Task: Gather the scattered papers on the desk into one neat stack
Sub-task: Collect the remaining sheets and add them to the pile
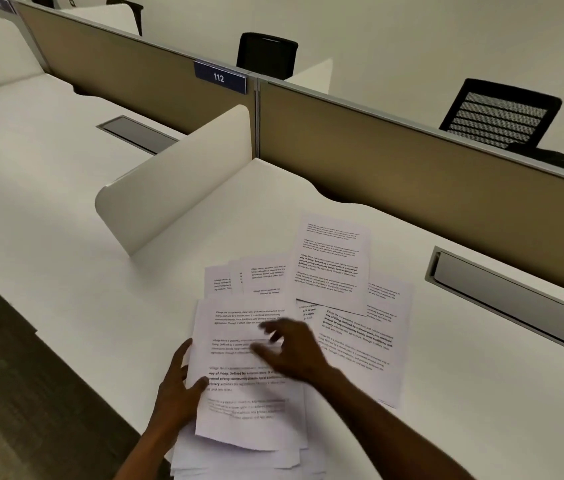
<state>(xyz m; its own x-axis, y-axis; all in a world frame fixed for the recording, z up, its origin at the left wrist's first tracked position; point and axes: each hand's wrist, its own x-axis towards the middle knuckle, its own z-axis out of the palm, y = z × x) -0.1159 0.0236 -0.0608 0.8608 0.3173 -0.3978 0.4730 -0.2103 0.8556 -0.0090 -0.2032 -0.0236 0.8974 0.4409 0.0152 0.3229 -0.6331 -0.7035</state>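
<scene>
Several printed white sheets lie overlapped on the white desk [481,393]. A loose stack [239,410] sits near the front edge, its lower sheets fanned out unevenly. My left hand [178,389] grips the stack's left edge, thumb on top. Above the stack's top sheet my right hand [291,351] hovers, blurred, fingers spread, holding nothing. One sheet [332,265] lies farther back, over another sheet [370,348] to the right. A few more sheets [256,277] poke out behind the stack.
A white side divider [176,181] stands at the left of the desk. A tan partition [412,147] with a "112" label [219,77] runs along the back. A metal cable tray [516,299] is set into the desk at right. Black chairs [498,116] stand beyond.
</scene>
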